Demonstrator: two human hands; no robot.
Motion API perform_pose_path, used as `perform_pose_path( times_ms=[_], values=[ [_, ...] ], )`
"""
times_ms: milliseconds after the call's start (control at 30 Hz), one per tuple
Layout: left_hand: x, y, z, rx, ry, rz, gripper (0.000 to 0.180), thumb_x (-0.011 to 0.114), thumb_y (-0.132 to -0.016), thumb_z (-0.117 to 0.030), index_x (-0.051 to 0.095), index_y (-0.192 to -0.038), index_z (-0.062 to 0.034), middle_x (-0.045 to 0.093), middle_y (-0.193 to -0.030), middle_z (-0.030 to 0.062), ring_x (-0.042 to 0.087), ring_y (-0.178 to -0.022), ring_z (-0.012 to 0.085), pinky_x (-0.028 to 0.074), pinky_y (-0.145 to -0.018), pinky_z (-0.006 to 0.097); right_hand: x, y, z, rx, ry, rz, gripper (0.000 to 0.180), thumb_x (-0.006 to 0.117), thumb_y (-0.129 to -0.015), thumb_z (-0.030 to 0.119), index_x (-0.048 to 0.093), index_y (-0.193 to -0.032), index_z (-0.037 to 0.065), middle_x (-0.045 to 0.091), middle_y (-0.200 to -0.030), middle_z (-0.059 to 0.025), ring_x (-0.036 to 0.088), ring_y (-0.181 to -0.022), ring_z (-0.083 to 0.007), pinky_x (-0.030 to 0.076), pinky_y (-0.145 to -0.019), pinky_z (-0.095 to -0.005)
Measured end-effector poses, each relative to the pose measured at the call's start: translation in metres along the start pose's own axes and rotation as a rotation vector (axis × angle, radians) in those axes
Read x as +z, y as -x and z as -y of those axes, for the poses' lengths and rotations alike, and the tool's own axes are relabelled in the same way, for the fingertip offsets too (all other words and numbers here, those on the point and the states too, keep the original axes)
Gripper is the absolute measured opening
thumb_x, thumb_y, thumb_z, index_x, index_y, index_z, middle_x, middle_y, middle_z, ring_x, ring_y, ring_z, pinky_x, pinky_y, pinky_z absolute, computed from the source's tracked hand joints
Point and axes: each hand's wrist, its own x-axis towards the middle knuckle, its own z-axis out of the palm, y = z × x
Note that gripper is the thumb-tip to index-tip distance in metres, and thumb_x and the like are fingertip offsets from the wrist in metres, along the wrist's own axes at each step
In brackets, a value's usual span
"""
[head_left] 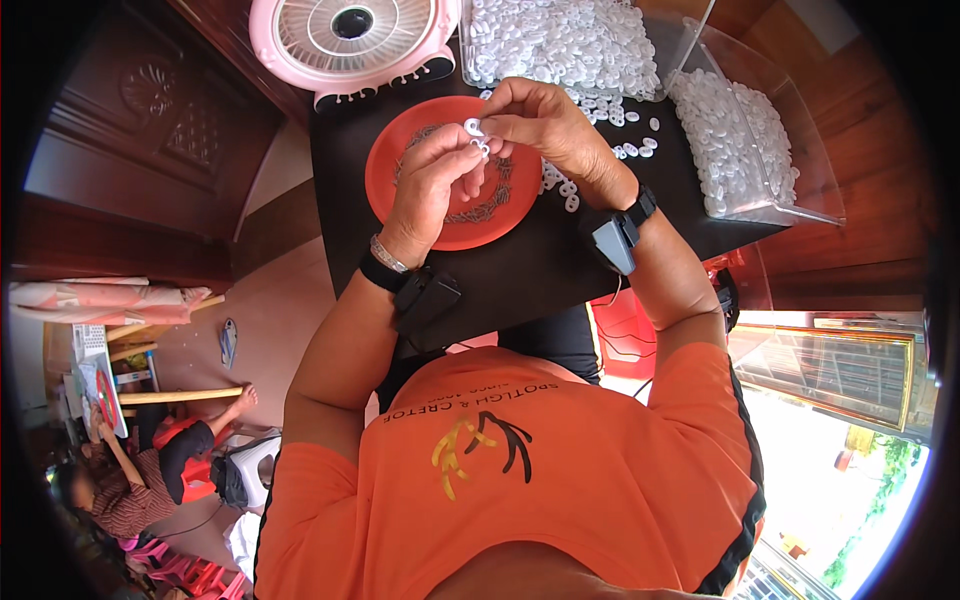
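Head view: the fingers of the left hand and those of the right hand meet over the orange plate, pinched together on small white plastic rings. One ring is gripped at the fingertips of the right hand, and another sits against the fingertips of the left hand, touching the first. Both hands are clenched on these parts, not released. On the plate, below the hands, lies a ring-shaped heap of thin dark metal pieces; their exact shape is too small to tell. The plate rests on the black counter. At 3 o'clock from the plate, loose white rings lie scattered on the counter, just beside the right wrist. At 12 o'clock stands a clear bin heaped with white rings, and at 2 o'clock a second clear bin, tilted, also full of them. At 11 o'clock a pink fan stands at the counter's far edge. Each wrist carries a strapped device: a black one on the left and a grey one on the right. At 7 o'clock, well apart, another person sits on the floor.
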Motion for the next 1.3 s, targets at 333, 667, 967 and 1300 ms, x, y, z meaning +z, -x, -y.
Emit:
perform_pose_path(
  times_ms=[333, 667, 967, 1300],
  values=[
    [-0.004, -0.001, 0.006, -0.036, -0.018, -0.123, 0.018, 0.048, -0.089, -0.018, 0.054, -0.08, -0.005, 0.051, -0.064, -0.0004, 0.046, -0.056, 0.0071, 0.035, -0.052, 0.02, 0.005, 0.003, 0.007, -0.024, -0.041, -0.078, 0.013, 0.062, -0.085, 0.003, 0.06, -0.097, -0.001, 0.065, -0.08, -0.0056, 0.061, -0.069, -0.0094, 0.05, -0.063, -0.0215],
    [-0.001, 0.0, 0.004, -0.043, -0.024, -0.147, 0.018, 0.048, -0.089, -0.018, 0.054, -0.078, -0.0054, 0.05, -0.062, -0.001, 0.045, -0.055, 0.0063, 0.034, -0.05, 0.019, 0.006, 0.001, 0.001, -0.038, -0.03, -0.09, 0.014, 0.062, -0.085, 0.004, 0.061, -0.098, -0.002, 0.065, -0.079, -0.0056, 0.061, -0.07, -0.0091, 0.051, -0.066, -0.0216],
    [-0.002, 0.0, 0.007, -0.048, -0.053, -0.18, 0.018, 0.048, -0.089, -0.018, 0.054, -0.078, -0.0058, 0.05, -0.062, -0.0015, 0.044, -0.054, 0.0055, 0.033, -0.05, 0.019, 0.008, 0.002, 0.0, -0.087, 0.067, -0.031, 0.012, 0.063, -0.083, 0.003, 0.062, -0.094, -0.002, 0.065, -0.079, -0.0039, 0.06, -0.069, -0.0078, 0.05, -0.064, -0.0212],
    [-0.004, 0.001, 0.01, -0.027, -0.014, -0.183, 0.018, 0.047, -0.09, -0.018, 0.057, -0.083, -0.0043, 0.051, -0.063, -0.0008, 0.045, -0.055, 0.0062, 0.035, -0.051, 0.019, 0.019, 0.007, 0.005, -0.129, 0.241, 0.004, 0.019, 0.07, -0.076, 0.004, 0.061, -0.093, 0.001, 0.064, -0.077, -0.0041, 0.061, -0.073, -0.0107, 0.05, -0.066, -0.0248]
  ],
)
